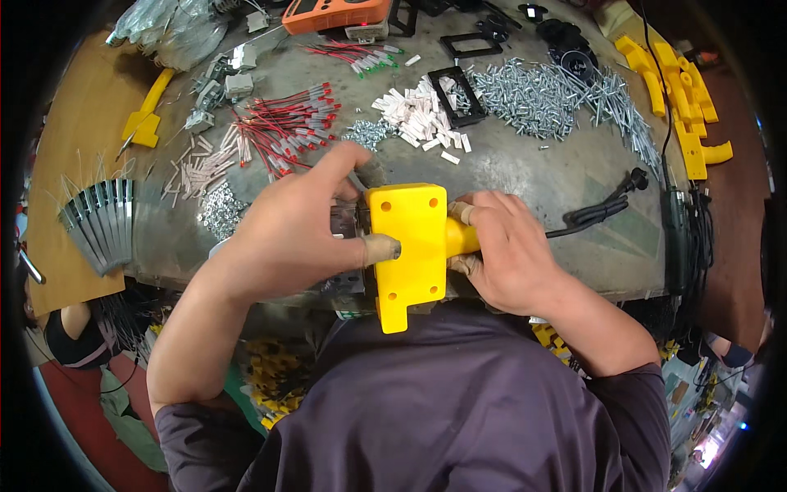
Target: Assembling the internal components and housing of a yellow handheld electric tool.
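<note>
A yellow plastic tool housing (414, 238) with corner holes in its flat face is held up between both hands, above the near edge of the bench. My left hand (291, 217) grips its left side, thumb pressed on the face and forefinger arched over a dark metal part behind it. My right hand (512, 254) is wrapped round the yellow handle (463, 239) on the right. Cloth or tape covers some fingertips. A black power cord (594, 213) with a plug lies to the right, running toward my right hand; where it joins is hidden.
Red-wired parts (287, 123), white sleeves (422, 115), screws (525, 94) and nuts (221, 211) lie in heaps beyond my hands. More yellow housings (680, 90) are stacked far right. An orange meter (336, 12) sits at the back, metal strips (98, 225) at left.
</note>
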